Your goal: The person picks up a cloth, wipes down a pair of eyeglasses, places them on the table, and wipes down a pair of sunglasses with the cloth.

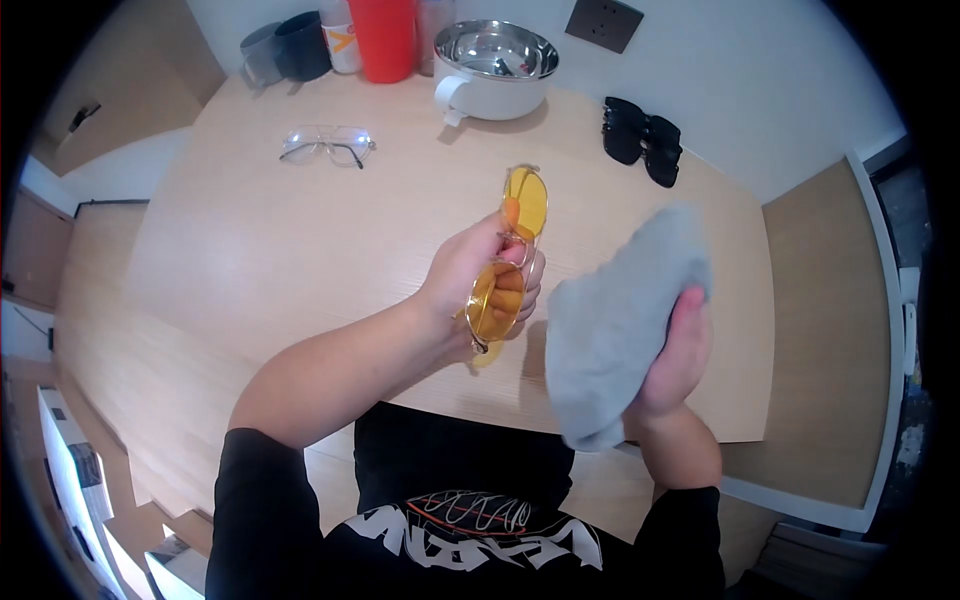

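Observation:
My left hand (467,262) grips a pair of yellow-tinted sunglasses (495,300) with thin metal frames, held up on edge over the table. Its fingers wrap round the middle of the glasses and show through the lenses. A grey cloth (625,325) hangs from my right hand (683,355), thumb over its right edge; the other fingers are hidden behind the fabric. Cloth and sunglasses are apart, with a gap between them.
On the light wooden table (230,260) lie clear eyeglasses (328,146) at back left and black sunglasses (643,140) at back right. Along the wall stand a white-handled steel bowl (495,95), a red container (387,40), a white bottle (341,38) and dark mugs (302,48).

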The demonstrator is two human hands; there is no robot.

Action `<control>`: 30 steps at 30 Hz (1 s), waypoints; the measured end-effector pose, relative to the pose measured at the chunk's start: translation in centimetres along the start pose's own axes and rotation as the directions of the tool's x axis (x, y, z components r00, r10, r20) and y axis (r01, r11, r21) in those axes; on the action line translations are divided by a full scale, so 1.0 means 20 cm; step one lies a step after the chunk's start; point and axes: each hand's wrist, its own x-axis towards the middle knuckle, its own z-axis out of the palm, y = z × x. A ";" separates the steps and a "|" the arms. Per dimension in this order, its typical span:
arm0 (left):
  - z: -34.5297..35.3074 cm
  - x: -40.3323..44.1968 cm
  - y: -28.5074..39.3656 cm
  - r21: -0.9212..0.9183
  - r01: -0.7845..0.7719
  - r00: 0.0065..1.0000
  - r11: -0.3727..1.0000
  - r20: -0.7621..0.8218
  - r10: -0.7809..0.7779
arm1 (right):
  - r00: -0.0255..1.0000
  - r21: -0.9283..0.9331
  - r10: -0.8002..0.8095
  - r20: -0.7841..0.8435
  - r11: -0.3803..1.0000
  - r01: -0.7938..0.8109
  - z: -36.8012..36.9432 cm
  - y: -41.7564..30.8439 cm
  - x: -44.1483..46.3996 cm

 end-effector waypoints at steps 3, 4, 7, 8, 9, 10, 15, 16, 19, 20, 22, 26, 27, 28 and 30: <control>0.02 0.03 -0.04 0.100 -0.023 0.959 0.995 -0.281 0.051 | 0.979 -0.183 -0.118 0.166 0.972 0.148 0.07 -0.03 0.03; 0.04 0.04 -0.05 0.116 -0.023 0.935 0.993 -0.348 0.063 | 0.963 -0.227 -0.137 0.233 0.955 0.191 0.10 -0.04 0.03; 0.12 0.02 -0.05 0.099 -0.021 0.896 0.995 -0.440 0.062 | 0.902 -0.304 -0.152 0.404 0.908 0.289 0.12 -0.05 0.04; 0.11 0.02 -0.05 0.129 -0.030 0.912 0.991 -0.402 0.080 | 0.874 -0.322 -0.154 0.461 0.889 0.326 0.13 -0.06 0.04; 0.10 0.01 -0.04 0.160 -0.042 0.927 0.986 -0.363 0.099 | 0.842 -0.337 -0.153 0.517 0.868 0.365 0.14 -0.06 0.05; 0.09 0.00 -0.03 0.190 -0.057 0.939 0.980 -0.322 0.117 | 0.822 -0.339 -0.162 0.546 0.854 0.394 0.14 -0.06 0.05; 0.06 0.01 0.01 0.208 -0.100 0.964 0.973 -0.221 0.146 | 0.788 -0.248 -0.315 0.529 0.831 0.499 0.12 -0.05 0.04; 0.05 0.00 0.02 0.205 -0.095 0.969 0.974 -0.205 0.138 | 0.803 -0.225 -0.311 0.509 0.852 0.473 0.11 -0.03 0.03; 0.01 0.01 0.02 0.098 -0.120 0.982 0.988 -0.133 0.133 | 0.864 -0.142 -0.283 0.416 0.918 0.369 0.06 0.04 -0.01; 0.00 0.01 0.02 0.086 -0.099 0.989 0.991 -0.102 0.108 | 0.906 -0.151 -0.234 0.352 0.941 0.302 0.05 0.04 -0.01; 0.01 0.00 0.02 0.060 -0.051 0.998 0.997 -0.040 0.054 | 0.962 -0.202 -0.149 0.229 0.959 0.197 0.03 0.02 0.00; 0.03 0.01 -0.01 0.116 -0.025 0.990 0.993 -0.133 0.041 | 0.965 -0.400 -0.144 0.218 0.889 0.223 0.05 -0.07 0.07; 0.08 0.03 -0.01 0.100 -0.021 0.952 0.995 -0.302 0.051 | 0.949 -0.413 -0.161 0.272 0.871 0.266 0.08 -0.08 0.07; 0.18 0.04 -0.01 0.084 -0.021 0.884 0.996 -0.464 0.058 | 0.927 -0.417 -0.175 0.332 0.854 0.311 0.10 -0.09 0.07; 0.17 0.04 -0.02 0.135 -0.055 0.875 0.989 -0.470 0.113 | 0.841 -0.334 -0.200 0.502 0.853 0.402 0.15 -0.06 0.05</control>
